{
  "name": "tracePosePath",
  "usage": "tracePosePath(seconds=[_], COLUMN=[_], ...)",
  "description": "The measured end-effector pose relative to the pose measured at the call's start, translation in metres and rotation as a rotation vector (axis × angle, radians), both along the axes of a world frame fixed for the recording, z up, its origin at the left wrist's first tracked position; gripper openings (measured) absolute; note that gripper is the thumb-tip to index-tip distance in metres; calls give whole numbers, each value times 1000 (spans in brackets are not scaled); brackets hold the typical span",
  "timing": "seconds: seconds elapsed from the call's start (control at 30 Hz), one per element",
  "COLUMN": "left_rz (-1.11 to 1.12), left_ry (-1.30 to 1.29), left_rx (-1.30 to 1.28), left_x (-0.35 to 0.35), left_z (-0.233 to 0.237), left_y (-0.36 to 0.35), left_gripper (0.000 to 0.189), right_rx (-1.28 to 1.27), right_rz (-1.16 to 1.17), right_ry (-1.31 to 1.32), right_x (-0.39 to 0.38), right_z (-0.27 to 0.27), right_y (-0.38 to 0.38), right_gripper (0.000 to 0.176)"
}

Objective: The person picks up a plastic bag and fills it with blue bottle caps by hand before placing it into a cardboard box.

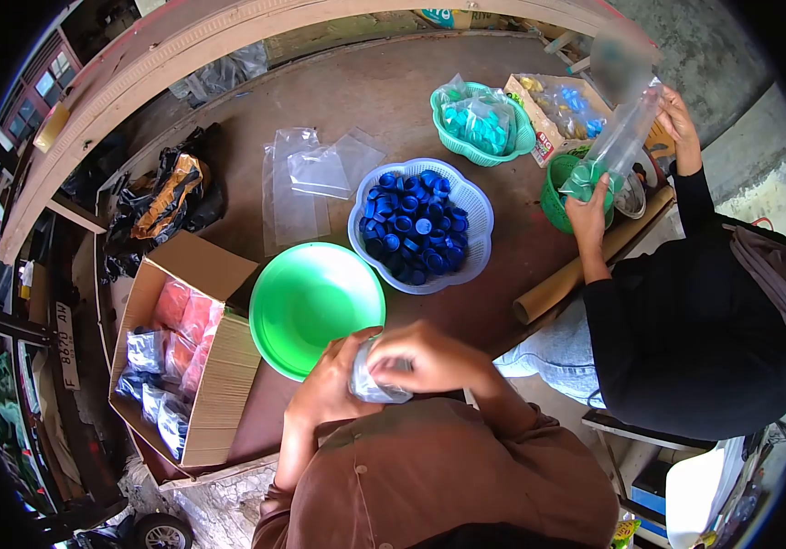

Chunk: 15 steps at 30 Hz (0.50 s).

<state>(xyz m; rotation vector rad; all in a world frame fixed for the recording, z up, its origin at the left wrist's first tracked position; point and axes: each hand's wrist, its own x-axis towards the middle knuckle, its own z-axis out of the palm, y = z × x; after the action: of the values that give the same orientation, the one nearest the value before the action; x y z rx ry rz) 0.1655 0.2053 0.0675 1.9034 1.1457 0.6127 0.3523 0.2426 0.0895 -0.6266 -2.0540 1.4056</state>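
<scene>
Close to my body, my left hand (pixel 327 382) grips a small clear plastic bag (pixel 380 389). Its contents are hard to make out. My right hand (pixel 434 357), slightly blurred, curls its fingers against the bag's near right side. Just beyond both hands is a bright green bowl (pixel 306 297) with nothing visible inside. Farther on, a pale blue plastic basket (pixel 482 224) holds many dark blue bottle caps (pixel 416 224). Flat clear plastic bags (pixel 297 183) lie on the table to its left.
An open cardboard box (pixel 219 384) at left holds packed bags. Black plastic (pixel 201 151) lies behind it. A turquoise basket (pixel 475 151) and a carton (pixel 539 137) stand at back. At right, a co-worker (pixel 685 320) holds a bag over a green basket (pixel 553 192), beside a cardboard tube (pixel 585 261).
</scene>
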Motion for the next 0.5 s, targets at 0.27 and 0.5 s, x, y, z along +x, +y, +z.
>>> tracePosePath(seconds=[0.27, 0.5], left_rz=[273, 465], left_ry=[-265, -232], left_rx=[351, 597], left_x=[-13, -22], left_z=[-8, -31], left_y=[-6, -6], left_gripper=[95, 90], right_rx=[322, 196], right_rz=[-859, -817], right_ry=[-610, -794], right_x=[69, 62], right_z=[-120, -125], right_y=[97, 107], right_gripper=[20, 26])
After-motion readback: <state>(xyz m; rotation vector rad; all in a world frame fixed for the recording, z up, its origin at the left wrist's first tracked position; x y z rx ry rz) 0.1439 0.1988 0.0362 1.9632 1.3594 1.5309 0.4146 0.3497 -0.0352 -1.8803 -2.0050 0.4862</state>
